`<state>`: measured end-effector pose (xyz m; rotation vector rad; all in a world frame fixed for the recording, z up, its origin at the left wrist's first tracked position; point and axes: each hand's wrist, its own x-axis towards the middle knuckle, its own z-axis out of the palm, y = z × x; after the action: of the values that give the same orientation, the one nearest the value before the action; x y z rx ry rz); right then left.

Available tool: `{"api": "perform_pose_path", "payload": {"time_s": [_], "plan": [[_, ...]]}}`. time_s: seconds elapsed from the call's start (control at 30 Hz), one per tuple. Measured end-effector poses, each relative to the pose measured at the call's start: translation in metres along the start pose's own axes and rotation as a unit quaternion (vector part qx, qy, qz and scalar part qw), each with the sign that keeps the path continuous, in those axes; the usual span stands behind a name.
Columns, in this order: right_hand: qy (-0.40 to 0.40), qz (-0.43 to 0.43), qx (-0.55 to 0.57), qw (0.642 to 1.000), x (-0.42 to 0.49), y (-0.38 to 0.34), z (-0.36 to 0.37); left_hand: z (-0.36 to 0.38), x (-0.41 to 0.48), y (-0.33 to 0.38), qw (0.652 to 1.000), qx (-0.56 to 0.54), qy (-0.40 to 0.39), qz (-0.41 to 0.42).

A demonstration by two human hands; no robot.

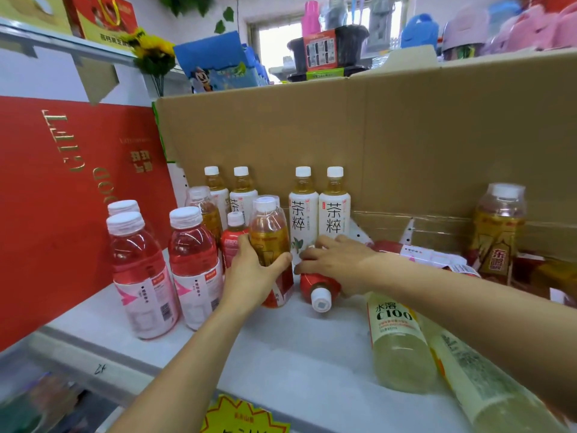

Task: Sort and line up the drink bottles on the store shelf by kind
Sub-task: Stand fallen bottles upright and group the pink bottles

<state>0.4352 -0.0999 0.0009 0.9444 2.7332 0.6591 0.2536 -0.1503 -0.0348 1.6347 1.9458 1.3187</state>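
Observation:
My left hand (253,273) is wrapped around an upright amber tea bottle (269,235) with a red-and-gold label, at the middle of the white shelf (281,348). My right hand (337,262) rests on a red-labelled bottle (318,292) lying on its side, its white cap toward me. Three pink drink bottles (137,273) stand at the left. Several white-labelled tea bottles (334,210) stand in a row against the cardboard. Two pale yellow C100 bottles (396,342) lie flat at the right. Another amber bottle (496,229) stands far right.
A tall cardboard sheet (374,135) backs the shelf. A big red gift box (62,198) closes off the left side. Red packets (418,254) lie behind my right arm. A yellow price tag (243,417) hangs on the shelf's front edge.

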Motion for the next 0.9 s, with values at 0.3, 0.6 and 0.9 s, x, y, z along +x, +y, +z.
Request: {"api": "perform_pose_path", "payload": {"time_s": [0.3, 0.6, 0.9], "plan": [[0.126, 0.169, 0.341, 0.916, -0.007, 0.018, 0.005, -0.002, 0.001, -0.006, 0.999, -0.048, -0.022, 0.009], [0.043, 0.252, 0.608, 0.752, 0.004, 0.013, 0.010, 0.000, 0.000, -0.001, 0.997, -0.070, -0.035, -0.009], [0.074, 0.306, 0.589, 0.744, -0.050, 0.017, -0.024, 0.000, -0.036, 0.010, 1.000, 0.009, 0.013, 0.020]]}}
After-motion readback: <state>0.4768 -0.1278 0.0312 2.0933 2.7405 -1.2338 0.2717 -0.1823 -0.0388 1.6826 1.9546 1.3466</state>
